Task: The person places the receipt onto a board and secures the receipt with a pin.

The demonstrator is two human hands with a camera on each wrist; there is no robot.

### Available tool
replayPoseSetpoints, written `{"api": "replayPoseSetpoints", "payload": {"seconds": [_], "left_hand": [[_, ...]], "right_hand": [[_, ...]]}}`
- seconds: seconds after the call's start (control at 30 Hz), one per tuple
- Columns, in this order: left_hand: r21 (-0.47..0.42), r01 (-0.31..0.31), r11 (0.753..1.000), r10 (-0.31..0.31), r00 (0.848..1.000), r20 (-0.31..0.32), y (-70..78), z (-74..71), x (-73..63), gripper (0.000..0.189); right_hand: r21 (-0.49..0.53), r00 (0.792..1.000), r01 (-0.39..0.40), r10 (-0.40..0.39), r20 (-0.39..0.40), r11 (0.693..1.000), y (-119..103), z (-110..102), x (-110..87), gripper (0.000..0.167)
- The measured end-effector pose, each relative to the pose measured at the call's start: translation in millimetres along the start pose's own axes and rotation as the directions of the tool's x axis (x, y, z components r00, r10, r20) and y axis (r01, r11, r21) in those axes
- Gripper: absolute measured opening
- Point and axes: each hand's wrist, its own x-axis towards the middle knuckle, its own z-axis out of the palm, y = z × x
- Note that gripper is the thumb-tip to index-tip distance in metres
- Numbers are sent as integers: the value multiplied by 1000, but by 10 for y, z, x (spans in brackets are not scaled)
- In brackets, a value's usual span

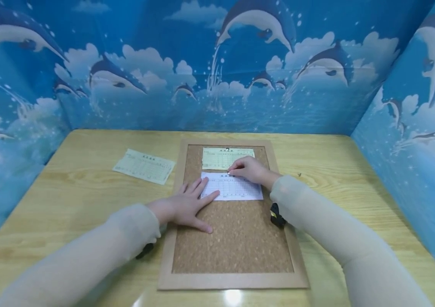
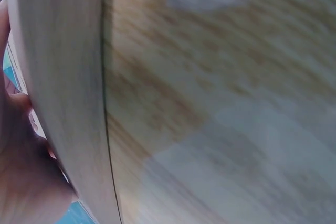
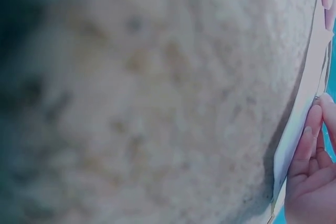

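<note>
Working over a smooth, wood-grained table, on a stiff, rough-textured, rectangular cork board; resting an unclenched, spread left hand partly on a printed white slip lying on its upper half; probably handling something light, limp and easily creased, best held by its edges; pinching in the right hand, just below a green slip, apparently a tiny, hard pin

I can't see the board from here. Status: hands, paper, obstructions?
Left hand spread over framed corkboard, touching white form. Right hand pinching tiny unidentifiable object at form's upper edge. White form below green form on board. No obstruction seen.
</note>
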Motion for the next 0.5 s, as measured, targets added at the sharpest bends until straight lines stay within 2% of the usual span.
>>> {"api": "replayPoseSetpoints", "payload": {"seconds": [0.27,0.5], "left_hand": [[-3,-3,1000,3,1000,-12,-4,43,6,104],[-1,-8,1000,8,1000,-4,3,23,25,103]], "right_hand": [[3,1000,-15,15,0,1000,-4,17,14,14],[4,999,-32,32,3,999,15,2,13,15]]}}
